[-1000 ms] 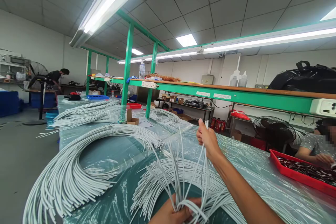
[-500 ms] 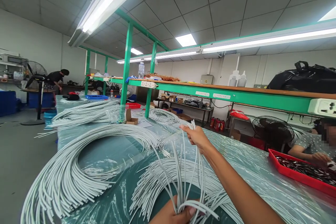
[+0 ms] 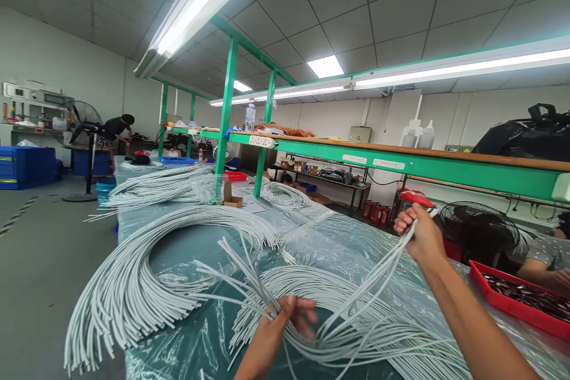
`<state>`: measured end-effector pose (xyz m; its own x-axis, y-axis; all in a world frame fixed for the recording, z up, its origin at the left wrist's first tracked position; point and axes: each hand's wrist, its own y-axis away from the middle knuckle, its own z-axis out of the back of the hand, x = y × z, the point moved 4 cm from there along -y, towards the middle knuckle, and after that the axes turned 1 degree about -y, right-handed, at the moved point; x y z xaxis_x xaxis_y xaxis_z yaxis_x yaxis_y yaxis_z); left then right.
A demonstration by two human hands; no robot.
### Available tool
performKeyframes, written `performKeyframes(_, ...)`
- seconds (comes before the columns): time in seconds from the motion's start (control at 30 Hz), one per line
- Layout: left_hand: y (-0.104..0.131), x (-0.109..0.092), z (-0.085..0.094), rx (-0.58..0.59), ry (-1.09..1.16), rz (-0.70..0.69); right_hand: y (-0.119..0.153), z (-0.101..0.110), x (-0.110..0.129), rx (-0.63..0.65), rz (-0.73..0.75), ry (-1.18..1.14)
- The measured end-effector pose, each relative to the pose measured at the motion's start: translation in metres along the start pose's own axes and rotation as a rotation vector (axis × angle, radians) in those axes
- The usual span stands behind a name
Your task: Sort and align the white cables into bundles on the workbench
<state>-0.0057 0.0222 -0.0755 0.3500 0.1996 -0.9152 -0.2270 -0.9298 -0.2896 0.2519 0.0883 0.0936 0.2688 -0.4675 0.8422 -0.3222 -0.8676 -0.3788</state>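
White cables (image 3: 360, 303) run in a loose, sagging bundle between my two hands. My right hand (image 3: 421, 234), raised to the right, is closed in a fist around one end, with tips poking out above it. Low in the middle, my left hand (image 3: 282, 326) has the other part of the bundle in the crook of its thumb, its fingers curled loosely. Cable ends fan out to the left past that thumb. Beneath both hands lies a curved pile of cables (image 3: 307, 279). To the left, a larger curved bundle (image 3: 116, 285) rests on the plastic-covered table (image 3: 347, 237).
A red tray (image 3: 521, 303) of dark parts stands at the right, beside a co-worker's arm. More cables (image 3: 155, 187) lie farther back, near a small cardboard box (image 3: 231, 196). A green-framed shelf (image 3: 320, 148) spans the table. Another person (image 3: 118, 130) bends over at the far left.
My right hand has moved right, drawing its cables into a longer slanting span. My left hand's cable ends now point left rather than up. The view has shifted slightly left.
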Motion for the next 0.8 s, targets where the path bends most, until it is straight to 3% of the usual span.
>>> performKeyframes(0.13,0.003,0.005,-0.009,0.131,0.057,0.032,0.014,0.001,0.003,0.182,-0.035,0.158)
performKeyframes(0.23,0.006,0.009,-0.023,0.276,0.035,0.064,0.046,-0.018,-0.017,0.415,-0.143,0.401)
performKeyframes(0.33,0.006,0.01,-0.03,0.324,0.049,0.074,0.084,-0.044,-0.039,0.585,-0.136,0.598)
performKeyframes(0.5,0.006,0.016,-0.033,0.381,-0.003,0.143,0.108,-0.072,-0.049,0.495,0.069,0.661)
performKeyframes(0.8,0.007,0.021,-0.04,0.44,-0.078,0.178,0.097,-0.075,-0.051,0.342,0.173,0.604)
